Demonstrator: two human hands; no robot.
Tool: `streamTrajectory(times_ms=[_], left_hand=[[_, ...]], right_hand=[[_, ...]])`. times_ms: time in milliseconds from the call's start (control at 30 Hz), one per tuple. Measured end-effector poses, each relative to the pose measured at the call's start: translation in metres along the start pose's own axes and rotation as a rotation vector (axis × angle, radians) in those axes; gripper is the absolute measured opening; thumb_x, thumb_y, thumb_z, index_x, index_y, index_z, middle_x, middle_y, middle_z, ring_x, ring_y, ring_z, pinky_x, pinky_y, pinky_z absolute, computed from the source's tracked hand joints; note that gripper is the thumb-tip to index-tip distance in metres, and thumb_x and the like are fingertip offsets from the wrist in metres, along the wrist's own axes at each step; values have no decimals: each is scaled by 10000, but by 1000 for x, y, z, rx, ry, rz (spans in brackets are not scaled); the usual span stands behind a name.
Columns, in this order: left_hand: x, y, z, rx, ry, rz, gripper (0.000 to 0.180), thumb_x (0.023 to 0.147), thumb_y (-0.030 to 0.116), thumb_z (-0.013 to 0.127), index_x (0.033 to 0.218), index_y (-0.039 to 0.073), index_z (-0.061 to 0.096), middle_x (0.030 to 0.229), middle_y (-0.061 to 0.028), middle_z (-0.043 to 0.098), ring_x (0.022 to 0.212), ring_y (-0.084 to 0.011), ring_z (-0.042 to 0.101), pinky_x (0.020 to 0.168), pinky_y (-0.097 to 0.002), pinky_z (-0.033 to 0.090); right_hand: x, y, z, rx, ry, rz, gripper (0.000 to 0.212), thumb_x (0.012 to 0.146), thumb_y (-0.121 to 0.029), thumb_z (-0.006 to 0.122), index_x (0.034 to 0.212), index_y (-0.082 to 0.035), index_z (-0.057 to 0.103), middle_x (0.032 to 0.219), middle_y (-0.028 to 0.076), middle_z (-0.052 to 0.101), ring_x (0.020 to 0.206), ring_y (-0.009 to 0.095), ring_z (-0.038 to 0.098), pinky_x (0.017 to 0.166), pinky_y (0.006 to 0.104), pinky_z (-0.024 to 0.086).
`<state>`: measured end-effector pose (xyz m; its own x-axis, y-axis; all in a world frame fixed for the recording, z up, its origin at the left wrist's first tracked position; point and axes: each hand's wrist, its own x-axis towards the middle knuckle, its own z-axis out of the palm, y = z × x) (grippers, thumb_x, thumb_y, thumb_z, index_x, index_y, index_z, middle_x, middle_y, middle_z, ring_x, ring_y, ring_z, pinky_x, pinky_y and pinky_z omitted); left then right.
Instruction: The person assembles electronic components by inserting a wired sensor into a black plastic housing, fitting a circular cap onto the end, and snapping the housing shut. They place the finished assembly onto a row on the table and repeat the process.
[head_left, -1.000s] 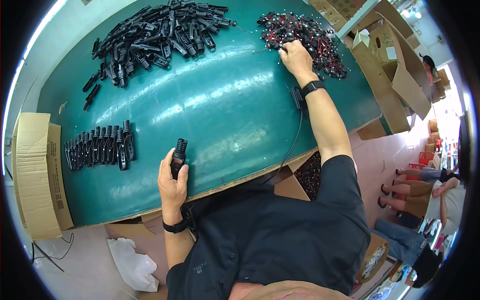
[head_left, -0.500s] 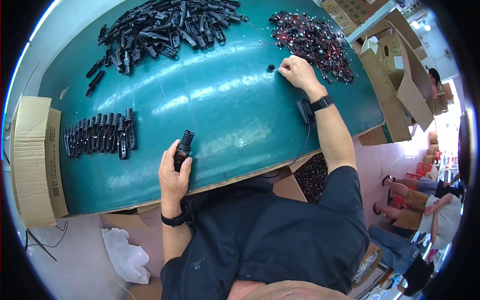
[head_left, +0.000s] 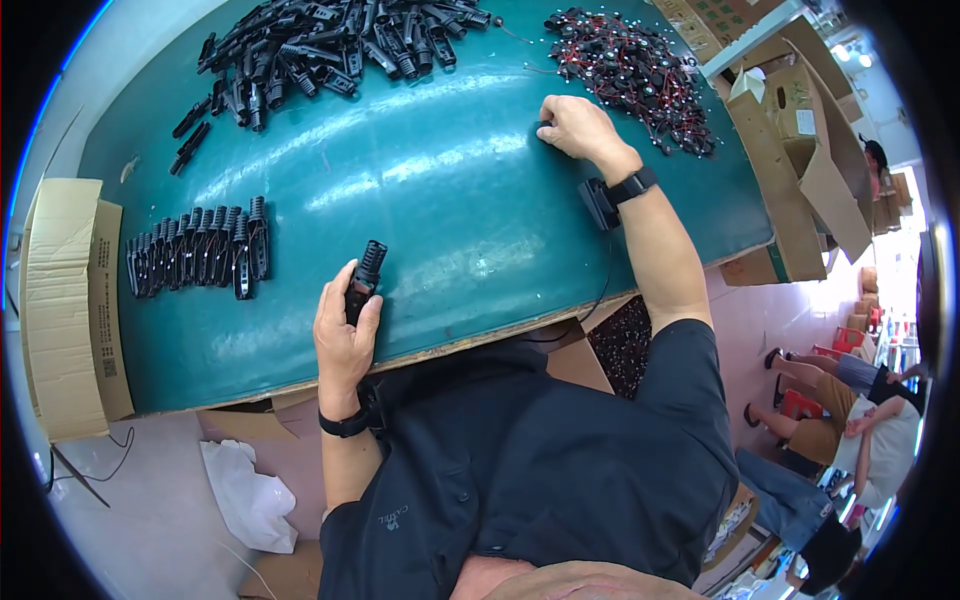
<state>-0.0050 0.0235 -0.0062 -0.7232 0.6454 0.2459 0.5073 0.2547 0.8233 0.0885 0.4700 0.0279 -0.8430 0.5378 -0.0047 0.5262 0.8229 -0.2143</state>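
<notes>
My left hand is closed around a black plastic housing near the table's front edge. Its ribbed, spring-like end points up and away from me, and my palm hides part of the lower body. Farther out to the right, my right hand has its fingers curled over a small black round part on the green table. Only a bit of that part shows at the fingertips. Just beyond this hand lies a pile of small black round parts with red wires.
A heap of black housings covers the far left. Several similar housings with wires stand in a row at the left, beside a cardboard box. Open cartons border the right edge. Other people are off to the right.
My right hand has shifted left onto the small black round part, which lay apart from the fingers before. My left hand keeps its hold on the housing. The whole view has shifted slightly.
</notes>
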Motion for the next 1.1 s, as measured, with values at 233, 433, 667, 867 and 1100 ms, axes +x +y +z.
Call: streamTrajectory(times_ms=[233,433,667,867,1100], left_hand=[[-1,-2,-2,7,29,25,535,925,84,771,1436,38,618,1055,-116,665,922,-243,653,847,-354,542],[0,-3,-1,-44,26,-4,525,914,82,779,1416,36,630,1041,-112,671,912,-239,657,839,-348,542],[-2,-2,-3,-63,25,-41,522,908,85,789,1405,38,636,1019,-109,667,893,-240,652,825,-348,540],[-1,-4,-2,-80,23,-33,522,908,84,789,1406,40,635,1018,-110,665,895,-244,651,822,-348,538],[-2,-7,-3,-108,31,-18,526,910,88,791,1410,45,636,1017,-108,665,896,-237,648,819,-349,536]], right_hand=[[-11,-28,-8,537,-82,-16,193,976,-180,743,1105,-36,740,875,29,688,795,130,637,702,295,522],[-41,-74,9,882,29,-241,137,1065,-159,669,1123,-51,730,835,-49,614,700,33,544,603,216,450],[-71,-122,20,1255,-284,-146,148,1051,-139,683,1161,-41,691,858,-28,621,667,41,575,582,199,471],[-86,-132,28,1333,-349,-188,149,1025,-86,705,1160,-33,670,894,-10,644,691,54,615,586,210,504],[-97,-140,21,1398,-403,-184,256,987,-18,729,1228,-10,644,979,23,663,761,79,659,651,231,559]])
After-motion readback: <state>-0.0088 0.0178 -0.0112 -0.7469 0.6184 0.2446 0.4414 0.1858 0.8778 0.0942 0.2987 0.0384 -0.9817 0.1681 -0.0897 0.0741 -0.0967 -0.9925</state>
